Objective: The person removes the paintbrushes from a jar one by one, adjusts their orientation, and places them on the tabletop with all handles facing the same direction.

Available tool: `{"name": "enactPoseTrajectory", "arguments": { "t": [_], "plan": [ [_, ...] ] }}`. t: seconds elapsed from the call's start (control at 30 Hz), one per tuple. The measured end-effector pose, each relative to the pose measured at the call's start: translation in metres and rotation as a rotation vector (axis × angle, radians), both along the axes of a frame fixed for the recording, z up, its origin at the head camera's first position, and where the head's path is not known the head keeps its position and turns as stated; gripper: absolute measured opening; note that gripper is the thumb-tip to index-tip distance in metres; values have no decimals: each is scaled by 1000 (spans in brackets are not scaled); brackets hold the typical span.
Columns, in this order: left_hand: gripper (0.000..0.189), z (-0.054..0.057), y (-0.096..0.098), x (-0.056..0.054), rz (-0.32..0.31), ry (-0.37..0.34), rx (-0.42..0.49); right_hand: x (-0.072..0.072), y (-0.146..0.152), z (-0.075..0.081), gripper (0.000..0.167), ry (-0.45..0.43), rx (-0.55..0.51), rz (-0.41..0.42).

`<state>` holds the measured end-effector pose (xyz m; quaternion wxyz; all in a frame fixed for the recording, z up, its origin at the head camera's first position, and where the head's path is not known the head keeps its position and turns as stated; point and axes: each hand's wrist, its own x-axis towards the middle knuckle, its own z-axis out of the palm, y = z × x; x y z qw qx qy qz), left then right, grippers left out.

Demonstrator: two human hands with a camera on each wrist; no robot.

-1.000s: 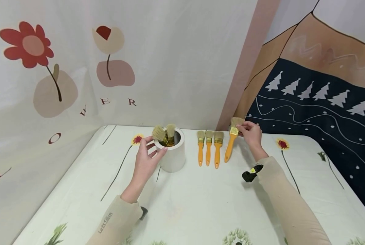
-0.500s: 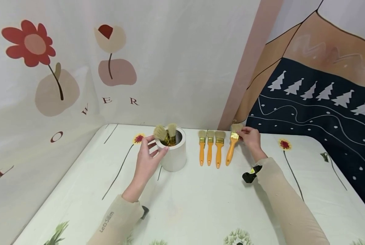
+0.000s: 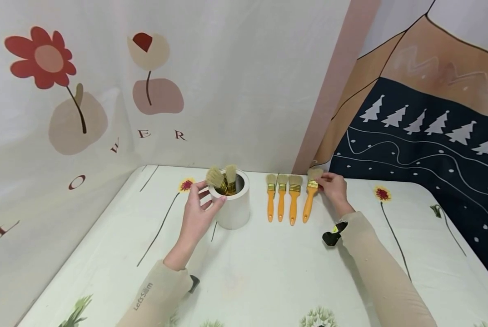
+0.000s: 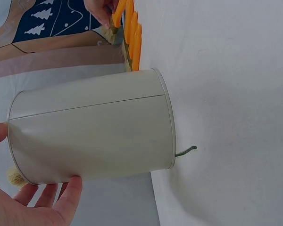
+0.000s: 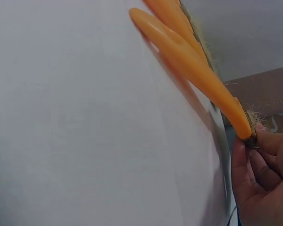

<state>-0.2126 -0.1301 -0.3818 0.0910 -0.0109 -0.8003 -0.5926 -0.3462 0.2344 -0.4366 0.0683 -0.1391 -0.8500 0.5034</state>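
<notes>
A white can point(image 3: 232, 212) stands upright near the table's back edge, with two bristle brushes point(image 3: 223, 178) sticking out of its top. My left hand point(image 3: 198, 213) grips the can's left side near the rim, fingers and thumb spread round it. To the right, my right hand point(image 3: 335, 188) pinches a paintbrush point(image 3: 310, 198) near its metal band and bristles. That brush has an orange handle point(image 5: 193, 68), which slants over the white surface in the right wrist view. Just left of it, three more orange-handled paintbrushes point(image 3: 281, 200) lie side by side, bristles toward the back.
The table point(image 3: 260, 268) wears a white cloth printed with flowers. Behind it hangs a pale curtain point(image 3: 236, 91) with flower pictures. A dark panel with white trees point(image 3: 415, 131) closes off the right side.
The right hand has lowered its paintbrush slightly toward the row, and the brush's handle end has come nearer to the other brushes. The left hand keeps its grip on the can.
</notes>
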Motion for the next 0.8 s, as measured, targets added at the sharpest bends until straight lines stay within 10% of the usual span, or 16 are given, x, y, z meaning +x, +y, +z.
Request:
{"name": "enactPoseTrajectory", "arguments": {
  "t": [0.8],
  "plan": [
    [64,-1,0,0,-1,5,-8,2,-10,-3,28,-13,247,37]
  ]
}}
